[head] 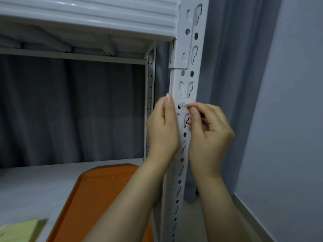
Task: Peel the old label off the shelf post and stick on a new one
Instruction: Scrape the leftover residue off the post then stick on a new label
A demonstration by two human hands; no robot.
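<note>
A white slotted shelf post (185, 75) runs top to bottom through the middle of the head view. A small pale label (183, 104) with dark pen marks is stuck across the post at mid height. My left hand (163, 130) lies against the post's left edge, fingers straight up, fingertip beside the label. My right hand (208, 130) sits at the post's right side with fingers curled, thumb and forefinger pinching the label's right edge. Part of the label is hidden by my right thumb.
An orange tray (97, 194) lies on the grey shelf board (35, 186) at the lower left, with a pale green pad (19, 229) at the bottom left corner. A white shelf beam (87, 16) crosses overhead. Grey curtain (227, 84) and wall (288, 119) stand behind.
</note>
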